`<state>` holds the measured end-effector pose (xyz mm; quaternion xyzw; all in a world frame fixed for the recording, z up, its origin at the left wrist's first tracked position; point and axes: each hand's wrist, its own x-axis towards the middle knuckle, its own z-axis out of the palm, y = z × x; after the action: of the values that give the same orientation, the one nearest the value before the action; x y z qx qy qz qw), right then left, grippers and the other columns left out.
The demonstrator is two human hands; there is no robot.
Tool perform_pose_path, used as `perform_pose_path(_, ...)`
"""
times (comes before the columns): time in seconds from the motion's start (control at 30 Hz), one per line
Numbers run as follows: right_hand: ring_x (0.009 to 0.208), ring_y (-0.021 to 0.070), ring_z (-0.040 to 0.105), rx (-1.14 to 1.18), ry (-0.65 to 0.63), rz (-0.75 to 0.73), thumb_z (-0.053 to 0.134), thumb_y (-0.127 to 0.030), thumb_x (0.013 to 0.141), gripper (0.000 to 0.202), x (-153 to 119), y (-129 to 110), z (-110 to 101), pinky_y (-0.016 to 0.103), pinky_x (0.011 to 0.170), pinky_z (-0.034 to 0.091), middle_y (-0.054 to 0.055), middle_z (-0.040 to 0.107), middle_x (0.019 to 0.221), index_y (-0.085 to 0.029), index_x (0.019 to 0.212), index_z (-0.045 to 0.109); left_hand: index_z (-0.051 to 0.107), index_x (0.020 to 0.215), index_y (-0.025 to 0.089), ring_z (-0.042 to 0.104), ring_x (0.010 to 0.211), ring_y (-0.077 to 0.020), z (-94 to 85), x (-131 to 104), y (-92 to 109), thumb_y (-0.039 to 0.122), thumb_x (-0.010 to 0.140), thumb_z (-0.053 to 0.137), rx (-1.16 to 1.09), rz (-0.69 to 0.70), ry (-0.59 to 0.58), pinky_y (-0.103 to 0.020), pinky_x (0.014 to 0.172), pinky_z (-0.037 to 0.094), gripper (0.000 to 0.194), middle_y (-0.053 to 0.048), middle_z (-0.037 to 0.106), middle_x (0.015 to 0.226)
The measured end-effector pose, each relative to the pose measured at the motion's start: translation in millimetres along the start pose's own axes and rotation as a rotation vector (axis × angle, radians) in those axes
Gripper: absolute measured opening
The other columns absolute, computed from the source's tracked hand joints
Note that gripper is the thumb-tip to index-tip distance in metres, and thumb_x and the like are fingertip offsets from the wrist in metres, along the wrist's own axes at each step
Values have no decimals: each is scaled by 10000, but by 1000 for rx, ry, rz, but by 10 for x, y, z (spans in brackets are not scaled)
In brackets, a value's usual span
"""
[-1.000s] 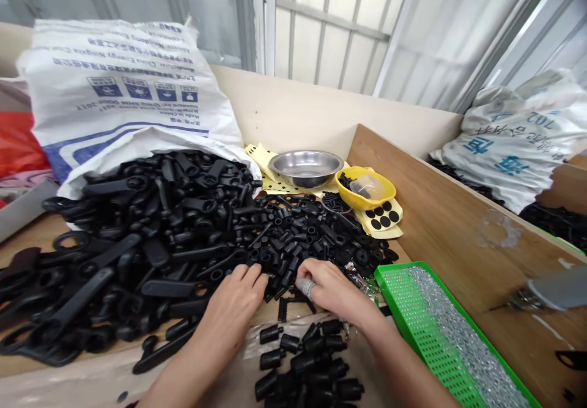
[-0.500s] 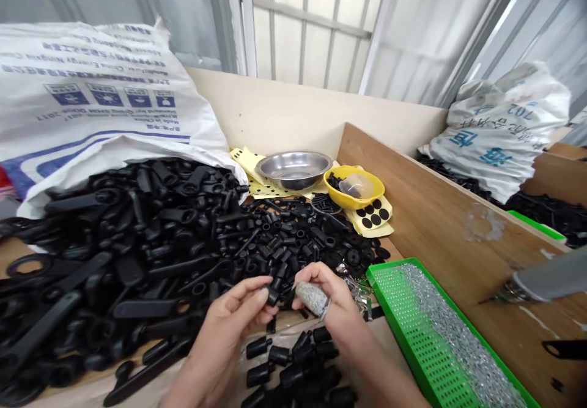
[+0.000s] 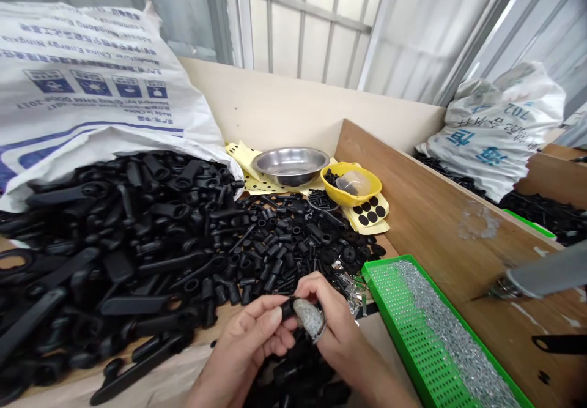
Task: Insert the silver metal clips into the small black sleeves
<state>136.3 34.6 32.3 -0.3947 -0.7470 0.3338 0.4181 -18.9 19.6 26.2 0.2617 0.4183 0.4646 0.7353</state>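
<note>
In front of me, my left hand [image 3: 259, 341] pinches a small black plastic cylinder [image 3: 288, 308] between thumb and fingertips. My right hand [image 3: 332, 310] is closed at the cylinder's other end, its index finger curled over. A grey speckled wrap [image 3: 310, 318] covers the right thumb, which presses against the black part. Whether a second small piece is between the right fingers is hidden. Below both hands lie several similar black cylinders [image 3: 293, 371], partly covered by my wrists. Just beyond my fingers, a heap of short black tubes [image 3: 275, 243] spreads over the table.
Black plastic levers [image 3: 137, 304] spill from a white sack [image 3: 114, 90] on the left. A green tray [image 3: 413, 334] of small metal pieces stands right, by a wooden divider [image 3: 413, 212] and grey tool [image 3: 545, 273]. Behind sit a steel bowl [image 3: 291, 162] and yellow basket [image 3: 355, 199].
My hands have come together and shifted slightly down and right; the black cylinder now meets the right thumb and fingers. The camera view has shifted slightly.
</note>
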Motion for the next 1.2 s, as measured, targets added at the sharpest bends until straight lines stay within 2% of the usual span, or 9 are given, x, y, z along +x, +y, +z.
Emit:
perform_pose_path(0.2, 706, 129, 447, -264, -155, -8, 374, -122, 849, 118, -35, -53, -109, 247, 662, 328, -5, 486, 774, -195, 849, 467, 685, 864, 153, 556, 515, -110, -3, -19, -36, 386, 677, 721, 190, 140, 44, -239, 627, 468, 300, 29, 641, 507)
perform_pose_path(0.27, 707, 129, 445, -285, -177, 5, 370, -109, 843, 123, -41, -69, -117, 248, 670, 323, -3, 486, 776, -191, 828, 460, 685, 858, 162, 545, 504, -105, -5, -21, -45, 379, 683, 713, 221, 171, 49, -225, 594, 463, 280, 36, 635, 506)
perform_pose_path(0.43, 669, 102, 439, -70, -212, 179, 375, -129, 870, 135, -69, -86, -94, 210, 621, 305, -40, 469, 716, -201, 781, 444, 689, 857, 211, 606, 565, -133, -42, -42, -45, 309, 721, 662, 446, 329, 128, -201, 558, 483, 170, 31, 673, 584)
perform_pose_path(0.57, 621, 98, 412, 143, -182, 299, 351, -237, 914, 231, -92, -55, -47, 202, 576, 289, -52, 411, 619, -194, 694, 406, 701, 893, 265, 666, 787, -188, -97, -55, -34, 247, 756, 610, 775, 635, 83, -231, 684, 518, 166, 5, 734, 849)
perform_pose_path(0.67, 627, 102, 405, 119, -154, 277, 359, -220, 904, 209, -119, -49, -9, 209, 577, 276, -48, 423, 633, -193, 703, 407, 698, 901, 270, 667, 840, -195, -110, -54, -41, 237, 768, 598, 893, 701, 95, -235, 722, 524, 170, 3, 735, 913)
perform_pose_path(0.8, 629, 109, 418, -23, -136, 213, 370, -162, 880, 149, -155, -61, 36, 223, 577, 263, -36, 469, 674, -194, 747, 428, 673, 897, 232, 662, 596, -146, -99, -52, -81, 278, 798, 561, 790, 555, 109, -196, 551, 539, 156, 31, 714, 692)
perform_pose_path(0.87, 625, 110, 425, -54, -142, 211, 367, -142, 873, 150, -157, -59, 44, 223, 572, 263, -35, 475, 676, -195, 745, 424, 660, 900, 224, 662, 578, -140, -107, -48, -93, 286, 810, 549, 788, 545, 90, -189, 536, 540, 156, 35, 708, 677)
perform_pose_path(1.0, 655, 109, 438, -102, -170, 209, 361, -122, 877, 162, -124, -60, 14, 216, 590, 273, -35, 481, 698, -199, 749, 422, 663, 905, 238, 696, 734, -167, -140, -16, -56, 264, 809, 561, 1017, 698, 88, -209, 643, 549, 142, 12, 744, 845)
perform_pose_path(1.2, 722, 115, 463, -195, -263, 130, 366, -74, 862, 155, -99, -74, -47, 215, 659, 317, -20, 502, 777, -198, 819, 449, 669, 931, 193, 704, 762, -184, -118, 9, 32, 314, 849, 511, 1278, 978, 13, -223, 704, 554, 216, -46, 751, 867)
